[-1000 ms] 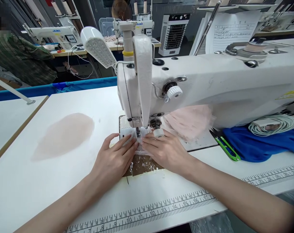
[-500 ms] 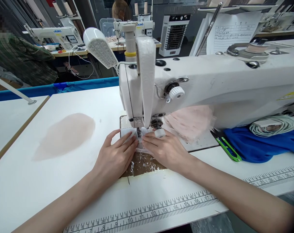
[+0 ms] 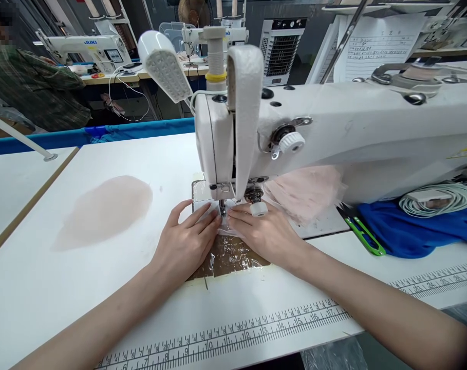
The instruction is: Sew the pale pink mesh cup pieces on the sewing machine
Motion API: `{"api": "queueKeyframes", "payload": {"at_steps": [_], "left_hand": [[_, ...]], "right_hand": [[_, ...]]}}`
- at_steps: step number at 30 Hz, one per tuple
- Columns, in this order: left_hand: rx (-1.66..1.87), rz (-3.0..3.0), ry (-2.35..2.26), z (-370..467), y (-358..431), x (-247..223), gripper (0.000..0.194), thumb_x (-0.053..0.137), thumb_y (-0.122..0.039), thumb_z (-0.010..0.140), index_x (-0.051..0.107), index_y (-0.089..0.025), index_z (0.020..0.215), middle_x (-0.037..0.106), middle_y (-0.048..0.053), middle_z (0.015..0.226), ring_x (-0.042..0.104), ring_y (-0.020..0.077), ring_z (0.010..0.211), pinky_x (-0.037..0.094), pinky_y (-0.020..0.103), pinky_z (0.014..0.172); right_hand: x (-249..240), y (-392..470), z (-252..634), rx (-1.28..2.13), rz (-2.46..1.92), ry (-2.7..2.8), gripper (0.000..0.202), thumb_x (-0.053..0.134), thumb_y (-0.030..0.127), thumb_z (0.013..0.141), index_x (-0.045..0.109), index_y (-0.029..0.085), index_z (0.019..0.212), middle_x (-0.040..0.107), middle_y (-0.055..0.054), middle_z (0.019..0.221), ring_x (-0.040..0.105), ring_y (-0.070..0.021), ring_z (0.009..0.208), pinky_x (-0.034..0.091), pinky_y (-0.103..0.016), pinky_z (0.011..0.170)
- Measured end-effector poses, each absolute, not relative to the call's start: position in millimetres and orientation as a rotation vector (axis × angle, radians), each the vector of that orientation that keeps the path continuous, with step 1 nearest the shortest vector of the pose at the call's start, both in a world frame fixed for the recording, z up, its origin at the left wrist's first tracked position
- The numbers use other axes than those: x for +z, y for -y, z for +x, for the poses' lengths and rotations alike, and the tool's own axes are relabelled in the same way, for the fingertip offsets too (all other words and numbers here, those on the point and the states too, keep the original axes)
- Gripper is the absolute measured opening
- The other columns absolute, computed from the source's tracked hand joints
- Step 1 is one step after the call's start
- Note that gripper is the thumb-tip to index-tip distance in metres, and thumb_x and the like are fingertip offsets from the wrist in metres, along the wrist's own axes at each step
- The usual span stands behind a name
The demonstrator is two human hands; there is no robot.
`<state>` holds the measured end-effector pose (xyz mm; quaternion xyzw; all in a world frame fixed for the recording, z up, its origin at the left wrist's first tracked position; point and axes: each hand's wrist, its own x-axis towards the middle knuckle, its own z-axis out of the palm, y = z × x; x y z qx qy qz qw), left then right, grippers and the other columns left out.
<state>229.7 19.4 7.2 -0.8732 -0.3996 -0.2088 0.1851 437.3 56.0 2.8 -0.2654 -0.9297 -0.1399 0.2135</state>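
Observation:
A white sewing machine (image 3: 225, 139) stands over the table, its needle and presser foot (image 3: 222, 206) between my hands. My left hand (image 3: 187, 239) lies flat left of the foot, fingers spread, fingertips on thin pale fabric (image 3: 227, 231). From the right, my right hand (image 3: 266, 231) rests with extended fingers on the same fabric, partly behind the white knob. Both palms face down. Much of the fabric is hidden under my fingers and the foot.
A sheer pink piece (image 3: 106, 210) lies on the left. Pink fabric (image 3: 306, 192) is piled beneath the machine arm. Green snips (image 3: 366, 235), blue cloth (image 3: 422, 226) and coiled cord (image 3: 437, 199) are on the right. A ruler strip (image 3: 233, 339) lines the front edge. A person (image 3: 36, 87) is at back left.
The camera view has shifted slightly, moving the machine head a little right and up in the picture. My hands keep nearly the same pose beside the presser foot.

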Motion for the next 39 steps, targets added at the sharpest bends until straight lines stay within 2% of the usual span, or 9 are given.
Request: {"api": "queueKeyframes", "payload": {"at_steps": [6, 12, 15, 20, 23, 28, 31, 35, 39], "left_hand": [[-0.591, -2.44, 1.138, 230.1, -17.2, 4.7, 0.023, 0.048, -0.013, 0.093, 0.065, -0.015, 0.109, 0.071, 0.006, 0.109, 0.063, 0.023, 0.111, 0.035, 0.046, 0.103], [-0.551, -2.498, 1.106, 226.2, -16.0, 7.3, 0.027, 0.05, -0.031, 0.095, 0.063, -0.018, 0.114, 0.068, 0.006, 0.117, 0.059, 0.0234, 0.116, 0.037, 0.046, 0.101], [-0.499, -2.421, 1.147, 213.8, -18.6, 13.4, 0.028, 0.053, -0.037, 0.093, 0.064, -0.02, 0.113, 0.069, 0.006, 0.115, 0.057, 0.0267, 0.118, 0.037, 0.049, 0.101], [-0.495, -2.2, 1.256, 208.9, -13.5, 20.9, 0.023, 0.057, -0.024, 0.091, 0.063, -0.019, 0.113, 0.07, 0.006, 0.114, 0.06, 0.0285, 0.112, 0.039, 0.049, 0.096], [-0.535, -2.458, 1.137, 220.2, -8.0, 19.8, 0.032, 0.051, -0.032, 0.094, 0.058, -0.017, 0.121, 0.069, 0.005, 0.115, 0.062, 0.0229, 0.106, 0.044, 0.041, 0.089], [-0.423, -2.276, 1.204, 211.3, -12.4, 24.6, 0.035, 0.052, -0.036, 0.093, 0.059, -0.015, 0.12, 0.073, 0.009, 0.1, 0.063, 0.0274, 0.101, 0.041, 0.047, 0.091], [-0.49, -2.182, 1.262, 207.4, -10.2, 28.9, 0.023, 0.053, -0.024, 0.092, 0.062, -0.019, 0.113, 0.074, 0.006, 0.095, 0.064, 0.026, 0.094, 0.043, 0.045, 0.086], [-0.548, -2.555, 1.286, 223.5, -2.1, 22.5, 0.036, 0.043, -0.037, 0.096, 0.057, -0.016, 0.122, 0.071, 0.007, 0.097, 0.064, 0.0208, 0.087, 0.048, 0.037, 0.076], [-0.437, -2.435, 1.469, 221.5, -7.4, 17.0, 0.043, 0.043, -0.043, 0.096, 0.053, -0.017, 0.128, 0.066, 0.012, 0.117, 0.061, 0.0289, 0.109, 0.037, 0.053, 0.101]], "right_hand": [[6.2, -55.7, 438.3, -0.333, -0.743, 2.598, 0.022, 0.048, 0.011, 0.091, 0.069, 0.013, 0.096, 0.073, -0.006, 0.096, 0.065, -0.0175, 0.088, 0.046, -0.035, 0.092], [18.8, -55.7, 441.7, -0.159, -0.914, 2.581, 0.051, 0.044, 0.055, 0.093, 0.07, 0.012, 0.1, 0.072, -0.01, 0.09, 0.063, -0.0238, 0.095, 0.044, -0.04, 0.096], [26.4, -52.9, 443.6, -0.185, -0.977, 2.62, 0.053, 0.038, 0.053, 0.096, 0.071, 0.012, 0.096, 0.072, -0.01, 0.086, 0.065, -0.023, 0.092, 0.039, -0.041, 0.102], [33.6, -48.8, 446.3, -0.19, -0.953, 2.608, 0.047, 0.037, 0.041, 0.098, 0.071, 0.017, 0.079, 0.068, -0.002, 0.064, 0.061, -0.0156, 0.061, 0.033, -0.04, 0.106], [29.9, -50.1, 448.0, -0.339, -0.953, 2.699, 0.026, 0.045, 0.014, 0.088, 0.07, 0.013, 0.093, 0.072, -0.007, 0.081, 0.062, -0.0167, 0.069, 0.032, -0.04, 0.107], [30.8, -49.9, 451.7, -0.381, -0.925, 2.693, 0.036, 0.045, 0.001, 0.075, 0.069, 0.015, 0.097, 0.065, 0.001, 0.057, 0.057, -0.0149, 0.055, 0.03, -0.04, 0.108], [33.8, -50.6, 452.9, -0.387, -0.894, 2.694, 0.03, 0.046, 0.001, 0.078, 0.068, 0.017, 0.09, 0.068, -0.001, 0.065, 0.063, -0.0169, 0.069, 0.034, -0.04, 0.106], [32.9, -47.0, 451.7, -0.337, -0.863, 2.781, 0.028, 0.048, 0.002, 0.082, 0.065, 0.011, 0.102, 0.073, -0.009, 0.087, 0.065, -0.0205, 0.093, 0.035, -0.041, 0.108], [29.9, -29.4, 444.2, -0.162, -0.785, 2.779, 0.035, 0.046, 0.005, 0.086, 0.06, 0.011, 0.118, 0.068, -0.012, 0.114, 0.062, -0.0215, 0.11, 0.036, -0.041, 0.108]]}}
